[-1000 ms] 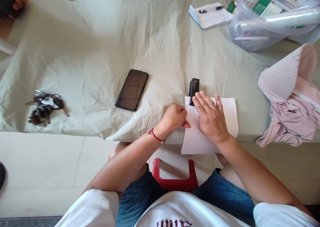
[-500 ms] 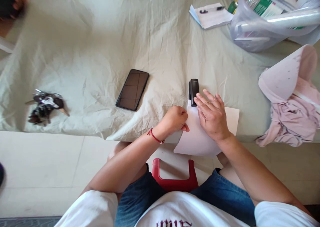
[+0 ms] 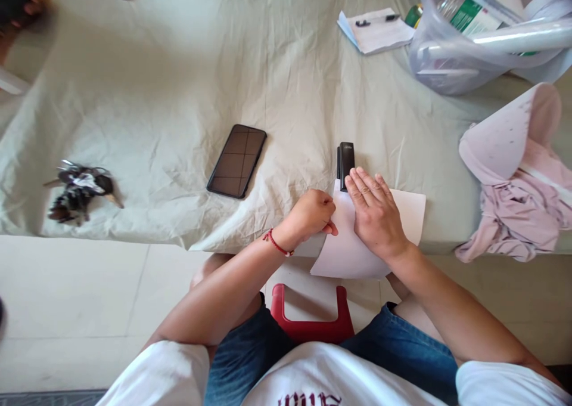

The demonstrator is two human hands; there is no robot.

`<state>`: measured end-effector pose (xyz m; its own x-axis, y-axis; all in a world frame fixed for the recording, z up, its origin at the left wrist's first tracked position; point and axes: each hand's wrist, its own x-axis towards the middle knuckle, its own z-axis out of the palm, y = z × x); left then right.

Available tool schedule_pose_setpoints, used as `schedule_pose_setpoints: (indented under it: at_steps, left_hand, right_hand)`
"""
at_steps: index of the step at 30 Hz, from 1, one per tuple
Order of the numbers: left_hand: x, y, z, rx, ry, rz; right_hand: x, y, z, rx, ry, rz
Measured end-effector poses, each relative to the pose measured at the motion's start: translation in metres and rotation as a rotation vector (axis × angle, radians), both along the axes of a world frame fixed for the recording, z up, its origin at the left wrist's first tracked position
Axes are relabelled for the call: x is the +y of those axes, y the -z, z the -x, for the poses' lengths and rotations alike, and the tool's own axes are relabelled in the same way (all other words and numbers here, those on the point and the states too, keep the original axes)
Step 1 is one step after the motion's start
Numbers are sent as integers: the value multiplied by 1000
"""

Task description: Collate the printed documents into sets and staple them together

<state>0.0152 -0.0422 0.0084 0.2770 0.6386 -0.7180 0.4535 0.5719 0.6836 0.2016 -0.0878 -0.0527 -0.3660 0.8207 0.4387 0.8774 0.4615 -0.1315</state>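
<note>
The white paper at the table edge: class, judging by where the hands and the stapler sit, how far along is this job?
Done: the white paper lies on the cloth-covered table, its far left corner in the mouth of the black stapler. In hand: the right hand lies flat on the sheet, the left hand pinches its left edge. Left: no hand presses the stapler, and no staple shows.

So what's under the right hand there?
The right hand lies flat on a white sheet of paper, fingertips at the black stapler. Whatever is on the paper beneath the palm is covered.
</note>
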Motion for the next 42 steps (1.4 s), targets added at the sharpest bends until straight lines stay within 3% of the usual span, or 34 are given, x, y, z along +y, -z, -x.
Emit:
schedule_pose_setpoints:
  at_steps: [8, 18, 27, 32, 36, 40, 42]
  left_hand:
    - [0, 4, 1, -41, -17, -18]
    - [-6, 5, 1, -56, -3, -67]
    - [-15, -2, 5, -39, 180, -202]
    - [-18, 1, 8, -105, 278, -216]
    - [-14, -6, 22, -224, 230, -180]
    - [-2, -18, 45, -426, 104, -78]
    - [7, -22, 56, -492, -14, -95]
  right_hand:
    - [-5, -1, 1, -5, 6, 85]
    - [10, -31, -1, 9, 123, 152]
    - [38, -29, -4, 70, 188, 157]
    - [66, -24, -16, 84, 102, 261]
    - [68, -46, -35, 359, 46, 354]
    - [56, -82, -66, 837, 160, 426]
    - [53, -90, -79, 1023, 241, 509]
